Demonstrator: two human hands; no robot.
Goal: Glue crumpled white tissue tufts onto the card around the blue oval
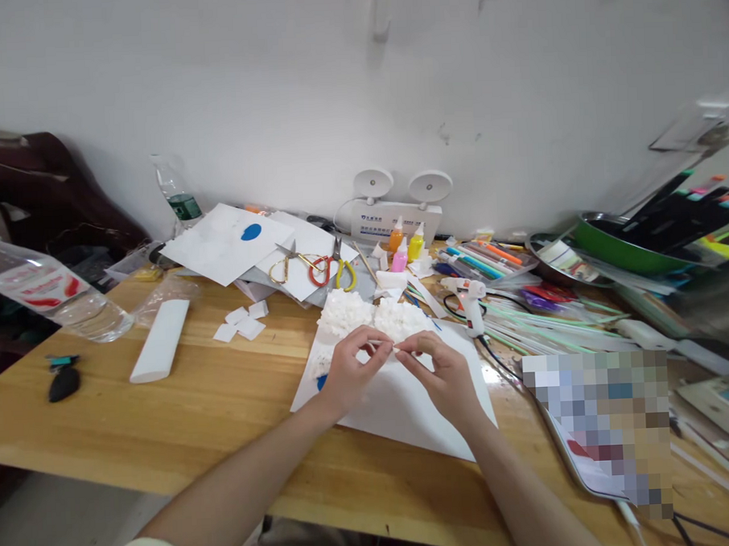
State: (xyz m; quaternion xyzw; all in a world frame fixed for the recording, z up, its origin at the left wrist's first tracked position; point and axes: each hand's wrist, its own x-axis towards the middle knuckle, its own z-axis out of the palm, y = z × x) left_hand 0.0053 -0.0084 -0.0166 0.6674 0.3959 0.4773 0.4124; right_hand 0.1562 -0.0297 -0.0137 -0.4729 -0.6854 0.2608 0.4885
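Note:
Over a white sheet of paper, my left hand and my right hand meet fingertip to fingertip. Both are closed in a pinch on a small white piece, too small to name. Just beyond the fingers, two fluffy white clumps lie side by side at the far edge of the sheet. A blue patch shows on the paper left of my left hand. Several small white paper squares lie further left.
A glue gun stands right, its cord running toward a tablet. Scissors, red-handled pliers and paint bottles are behind. Thin sticks spread right. A white block and water bottle lie left.

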